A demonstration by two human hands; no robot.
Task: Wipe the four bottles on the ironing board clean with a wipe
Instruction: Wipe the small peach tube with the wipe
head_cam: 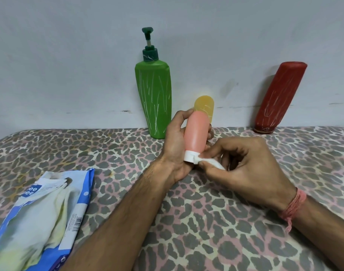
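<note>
The left hand (pixel 176 145) grips the pink bottle (pixel 196 132), cap down, above the ironing board (pixel 128 153). The right hand (pixel 245 169), just beside it, pinches a white wipe (pixel 212 162) against the bottle's white cap (pixel 189 156).

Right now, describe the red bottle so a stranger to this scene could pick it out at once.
Start at the pale wall behind the leopard-print ironing board and follow it to the right end. There the red bottle stands cap-down, tilted against the wall, well apart from the hands. Unlike the upright green pump bottle and the small yellow bottle, it is dark red, leaning, and streaked with white scribbles.
</note>
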